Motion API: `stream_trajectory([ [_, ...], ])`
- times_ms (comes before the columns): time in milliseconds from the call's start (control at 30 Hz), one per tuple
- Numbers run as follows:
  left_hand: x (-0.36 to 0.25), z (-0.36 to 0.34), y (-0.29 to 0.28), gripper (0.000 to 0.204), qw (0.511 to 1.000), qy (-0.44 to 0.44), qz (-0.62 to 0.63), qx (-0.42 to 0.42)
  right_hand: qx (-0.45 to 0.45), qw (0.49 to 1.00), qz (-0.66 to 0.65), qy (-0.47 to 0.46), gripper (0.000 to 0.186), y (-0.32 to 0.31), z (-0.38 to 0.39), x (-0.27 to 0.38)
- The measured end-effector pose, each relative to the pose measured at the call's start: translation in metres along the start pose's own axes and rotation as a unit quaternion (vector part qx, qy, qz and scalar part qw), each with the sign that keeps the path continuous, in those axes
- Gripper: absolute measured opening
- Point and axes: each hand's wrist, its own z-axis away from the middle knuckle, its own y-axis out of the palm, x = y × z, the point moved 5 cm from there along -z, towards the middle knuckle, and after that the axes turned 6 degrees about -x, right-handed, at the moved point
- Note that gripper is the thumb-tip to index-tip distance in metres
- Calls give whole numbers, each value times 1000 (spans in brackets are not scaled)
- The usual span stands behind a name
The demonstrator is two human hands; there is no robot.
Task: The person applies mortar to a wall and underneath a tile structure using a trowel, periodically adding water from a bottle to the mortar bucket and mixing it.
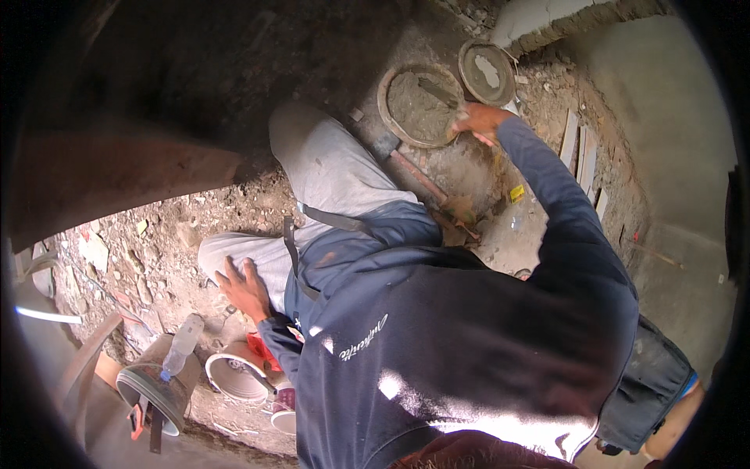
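Observation:
My right hand [480, 123] reaches out to the far side, at the right rim of a round bucket of wet grey mortar [418, 116]. Its fingers are closed around the handle end of a trowel [439, 91], whose dark blade lies in the mortar; the handle is mostly hidden by the hand. On my bent left knee, in grey trousers [258, 266], rests my left hand [244, 291], fingers spread and holding nothing. Beside the mortar bucket stands a second bucket [467, 69] with a pale, bright patch inside.
Between my leg and the mortar lies a hammer [418, 173]. Pale strips [586, 160] lean along the right wall. Rubble [160, 250] covers the ground at left. Lower left are a tipped bucket [168, 418], a clear plastic bottle [184, 344] and a white bucket [234, 381].

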Motion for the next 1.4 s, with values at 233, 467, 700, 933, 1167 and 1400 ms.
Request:
stream_trajectory([
  [233,13,-2,-6,60,999,-27,-14,-16,-29,998,46,30,32,24,-50,-6],
  [467,25,-3,-5,58,998,-24,30,-59,-3,921,291,-260,41,86,-119,-50],
  [700,17,24,-1,61,993,-91,-8,-69,26,955,266,-130,63,17,-87,-13],
  [933,44,17,-6,45,975,-39,134,-174,10,927,367,-74,55,62,-99,68],
  [1167,182,56,29,32,885,-226,300,-277,-231,865,303,-327,43,34,-69,112],
  [1400,180,-9,85,35,958,-56,241,-147,-182,864,299,-363,33,125,-46,126],
])
